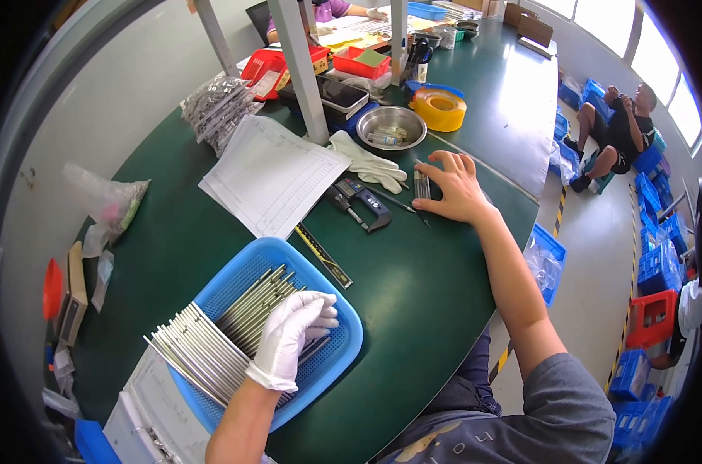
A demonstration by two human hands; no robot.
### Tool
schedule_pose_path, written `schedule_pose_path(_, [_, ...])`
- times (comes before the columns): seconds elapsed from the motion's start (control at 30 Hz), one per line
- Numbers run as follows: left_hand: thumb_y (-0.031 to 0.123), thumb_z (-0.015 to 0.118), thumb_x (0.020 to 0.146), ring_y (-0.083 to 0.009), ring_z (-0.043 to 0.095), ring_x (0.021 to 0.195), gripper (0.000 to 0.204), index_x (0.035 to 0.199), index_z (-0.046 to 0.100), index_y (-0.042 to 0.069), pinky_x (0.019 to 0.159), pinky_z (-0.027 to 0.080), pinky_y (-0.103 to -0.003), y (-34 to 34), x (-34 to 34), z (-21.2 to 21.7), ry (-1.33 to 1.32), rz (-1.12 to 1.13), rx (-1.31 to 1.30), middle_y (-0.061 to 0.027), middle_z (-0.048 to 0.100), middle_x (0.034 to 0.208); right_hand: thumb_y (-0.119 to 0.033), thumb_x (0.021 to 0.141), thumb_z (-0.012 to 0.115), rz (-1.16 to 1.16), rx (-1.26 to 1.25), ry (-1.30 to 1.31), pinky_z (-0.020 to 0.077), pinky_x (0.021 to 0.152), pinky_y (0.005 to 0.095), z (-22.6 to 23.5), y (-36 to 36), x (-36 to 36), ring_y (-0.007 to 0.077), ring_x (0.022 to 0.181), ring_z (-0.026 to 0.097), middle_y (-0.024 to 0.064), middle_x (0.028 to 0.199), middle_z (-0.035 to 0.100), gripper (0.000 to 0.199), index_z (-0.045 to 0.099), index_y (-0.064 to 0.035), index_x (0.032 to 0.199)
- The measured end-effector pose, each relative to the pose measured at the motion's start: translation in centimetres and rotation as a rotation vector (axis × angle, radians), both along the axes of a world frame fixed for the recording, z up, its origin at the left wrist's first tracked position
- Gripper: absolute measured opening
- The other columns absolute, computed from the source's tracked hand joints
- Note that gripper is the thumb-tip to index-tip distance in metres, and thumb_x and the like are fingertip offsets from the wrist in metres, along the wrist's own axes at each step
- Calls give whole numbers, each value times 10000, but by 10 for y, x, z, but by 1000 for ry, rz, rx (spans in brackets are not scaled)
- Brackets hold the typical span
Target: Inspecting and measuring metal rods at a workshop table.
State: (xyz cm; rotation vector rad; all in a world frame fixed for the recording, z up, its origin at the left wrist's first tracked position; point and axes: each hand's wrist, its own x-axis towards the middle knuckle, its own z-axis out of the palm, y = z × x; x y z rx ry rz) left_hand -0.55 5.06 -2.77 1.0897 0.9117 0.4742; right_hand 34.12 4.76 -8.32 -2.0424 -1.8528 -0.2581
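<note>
My left hand (pixel 295 334), in a white glove, is over a blue perforated basket (pixel 349 308). Its fingers curl together above the thin metal rods (pixel 250 313) lying there; whatever is inside them is hidden. A paler bundle of rods (pixel 204 352) slants across the basket's left rim. My bare right hand (pixel 458 189) rests on the green table, thumb and fingers closed around a few small clear tubes (pixel 421 185). Just left of it lie a dark pen-like tool (pixel 393 201), a digital micrometer (pixel 364 207) and a white glove (pixel 366 161).
A metal bowl (pixel 392 124) with clear tubes stands beyond my right hand, beside yellow tape (pixel 440 108). Printed sheets (pixel 274 174) and a steel ruler (pixel 324 255) lie behind the basket. A grey post (pixel 301 73) rises from the table. Other people sit opposite and at right.
</note>
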Motion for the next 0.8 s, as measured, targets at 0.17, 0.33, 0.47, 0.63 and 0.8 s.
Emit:
schedule_pose_path(0.17, [176,519,911,-99,539,813,209,994,602,3,762,430,-231,10,-1,-7,-76,15,135,-42,581,861,-434,664,728,-9,-1,36,237,1032,469,-1,3,-3,307,1196,396,137,1236,475,684,533,-112,1236])
schedule_pose_path(0.33, [117,557,877,-98,545,790,138,945,601,5,754,439,-230,31,-9,24,-213,286,473,-35,588,839,-288,817,610,44,199,-2,251,1008,396,0,1,13,247,1114,484,93,1131,544,348,606,-93,1106])
schedule_pose_path(0.47, [98,585,856,-95,556,791,155,991,616,28,741,455,-231,42,-48,33,13,716,924,-24,603,868,-238,814,610,123,216,26,263,1004,384,0,6,-10,237,1094,498,84,1112,557,284,623,-80,1049])
schedule_pose_path(0.63, [120,620,822,-197,565,876,169,965,594,33,798,444,-305,1,-122,22,484,824,1146,-95,567,938,-120,796,614,291,292,104,362,928,357,-13,8,-12,258,1010,547,92,1023,601,168,644,-47,944])
schedule_pose_path(0.8, [120,599,838,-151,551,960,204,1016,589,21,861,415,-283,-42,-146,10,631,809,1024,-75,593,971,-64,796,604,387,337,122,389,891,340,-16,6,7,256,955,568,97,974,613,118,635,-24,903])
